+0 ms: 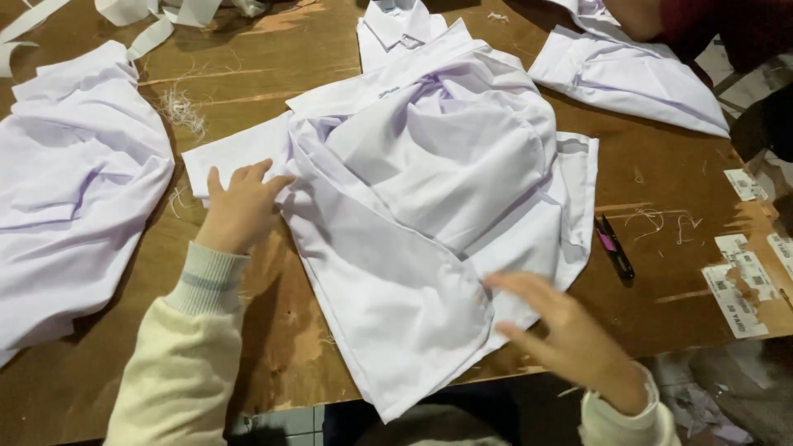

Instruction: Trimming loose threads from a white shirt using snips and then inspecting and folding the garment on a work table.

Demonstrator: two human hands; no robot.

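Blurred right hand (pixel 570 330) hovers over rumpled white shirt (pixel 429 206).

This looks like a garment workshop, the finishing or packing end of a small clothing factory. A big, worn wooden table (pixel 273 330) fills the view, its surface scratched and patchy. Several identical white shirts lie on it: one spread in the middle (pixel 429 190), a pile at the left (pixel 74 198), another at the far right (pixel 628 78) and a folded one with its collar showing at the far edge (pixel 396 29). Loose thread clippings (pixel 183 109) and strips of white fabric (pixel 149 25) are scattered about. Small thread snips (pixel 614 246) lie to the right, near paper tags (pixel 743 281) stuck on the table.
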